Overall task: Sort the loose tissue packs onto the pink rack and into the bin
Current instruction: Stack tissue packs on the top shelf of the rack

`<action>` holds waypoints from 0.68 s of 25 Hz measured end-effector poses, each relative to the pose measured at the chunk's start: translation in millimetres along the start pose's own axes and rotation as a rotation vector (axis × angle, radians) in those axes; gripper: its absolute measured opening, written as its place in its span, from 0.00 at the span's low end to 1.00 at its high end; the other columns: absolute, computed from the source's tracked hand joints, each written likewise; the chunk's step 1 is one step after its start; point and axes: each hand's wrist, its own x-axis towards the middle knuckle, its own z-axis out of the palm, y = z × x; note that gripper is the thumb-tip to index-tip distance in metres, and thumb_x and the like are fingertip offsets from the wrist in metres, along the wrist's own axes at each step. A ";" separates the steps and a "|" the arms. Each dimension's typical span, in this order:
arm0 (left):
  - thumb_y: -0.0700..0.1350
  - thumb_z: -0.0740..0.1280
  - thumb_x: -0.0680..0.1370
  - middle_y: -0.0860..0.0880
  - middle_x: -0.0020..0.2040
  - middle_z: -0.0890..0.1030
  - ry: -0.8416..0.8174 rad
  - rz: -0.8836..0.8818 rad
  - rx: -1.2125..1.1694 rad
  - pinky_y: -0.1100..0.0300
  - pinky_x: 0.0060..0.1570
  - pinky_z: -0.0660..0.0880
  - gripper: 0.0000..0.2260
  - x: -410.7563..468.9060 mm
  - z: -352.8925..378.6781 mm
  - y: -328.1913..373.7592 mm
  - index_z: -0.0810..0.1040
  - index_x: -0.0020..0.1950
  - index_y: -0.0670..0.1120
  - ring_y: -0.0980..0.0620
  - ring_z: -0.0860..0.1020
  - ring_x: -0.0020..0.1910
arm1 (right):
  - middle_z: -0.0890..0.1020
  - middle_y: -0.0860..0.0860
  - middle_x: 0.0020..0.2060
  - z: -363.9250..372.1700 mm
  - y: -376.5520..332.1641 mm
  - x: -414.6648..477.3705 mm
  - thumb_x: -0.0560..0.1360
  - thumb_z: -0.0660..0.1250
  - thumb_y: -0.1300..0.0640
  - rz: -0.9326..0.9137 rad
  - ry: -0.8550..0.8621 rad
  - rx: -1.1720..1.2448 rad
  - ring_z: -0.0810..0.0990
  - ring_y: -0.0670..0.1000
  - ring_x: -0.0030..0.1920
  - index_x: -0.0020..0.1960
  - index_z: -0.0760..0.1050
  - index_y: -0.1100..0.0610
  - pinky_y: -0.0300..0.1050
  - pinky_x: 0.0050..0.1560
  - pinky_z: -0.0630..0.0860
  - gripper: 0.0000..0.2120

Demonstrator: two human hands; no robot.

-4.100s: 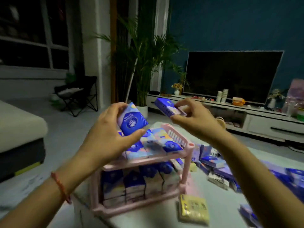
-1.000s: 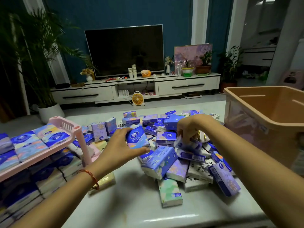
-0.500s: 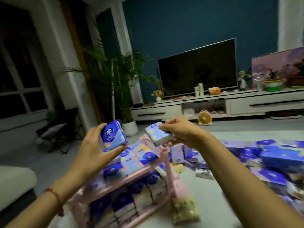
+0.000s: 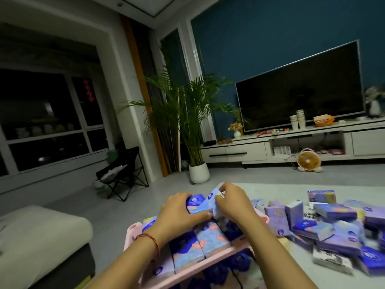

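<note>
Both hands are now brought down to the top shelf of the pink rack, where half a second ago they were held up above it and apart. A dark blue pack is gripped by the left hand, with the fingers curled over its far side and the thumb laid along its near edge. In the earlier frame the same pack was carried higher, clear of the rack. A light blue pack is pinched, tilted, between the curled fingers and thumb of the right hand. It is pressed against the dark blue pack, whereas before a clear gap was seen between the two.

Both packs are held at the far end of the rack's top shelf, just above the shelved packs laid in a row there. Whether they rest on that row cannot be told. The lower packs are stacked under the top shelf, as before. A red cord is worn on the left wrist. The loose packs are heaped on the bench to the right of the rack, untouched by either hand and partly blurred.
</note>
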 end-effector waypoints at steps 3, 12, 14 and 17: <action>0.66 0.65 0.69 0.53 0.58 0.73 -0.102 0.049 0.228 0.59 0.59 0.68 0.28 -0.8 3.8 1.9 0.71 0.62 0.51 0.52 0.71 0.59 | 0.72 0.60 0.61 1.7 -0.6 0.0 0.79 0.54 0.56 -0.050 0.003 -0.256 0.69 0.60 0.62 0.61 0.71 0.60 0.46 0.59 0.67 0.15; 0.63 0.49 0.78 0.52 0.78 0.46 -0.330 -0.030 0.270 0.49 0.73 0.37 0.31 -16.1 -11.3 -2.9 0.46 0.77 0.52 0.53 0.43 0.76 | 0.72 0.58 0.60 -8.4 -4.7 -17.2 0.81 0.52 0.49 -0.150 -0.017 -0.522 0.70 0.57 0.61 0.62 0.71 0.60 0.47 0.57 0.69 0.19; 0.62 0.50 0.78 0.52 0.78 0.47 -0.206 -0.060 0.169 0.50 0.74 0.40 0.30 -25.0 -24.5 -20.3 0.45 0.77 0.53 0.54 0.44 0.76 | 0.72 0.56 0.62 -10.2 -3.9 -17.8 0.81 0.52 0.50 -0.249 0.085 -0.486 0.70 0.56 0.62 0.65 0.69 0.58 0.46 0.59 0.68 0.18; 0.64 0.53 0.75 0.53 0.77 0.49 -0.167 -0.102 0.077 0.51 0.75 0.46 0.32 -49.5 -33.8 -41.1 0.49 0.76 0.56 0.54 0.46 0.76 | 0.66 0.54 0.70 -6.3 0.8 -17.9 0.79 0.57 0.46 -0.369 -0.119 -0.318 0.65 0.54 0.69 0.73 0.61 0.51 0.47 0.67 0.63 0.24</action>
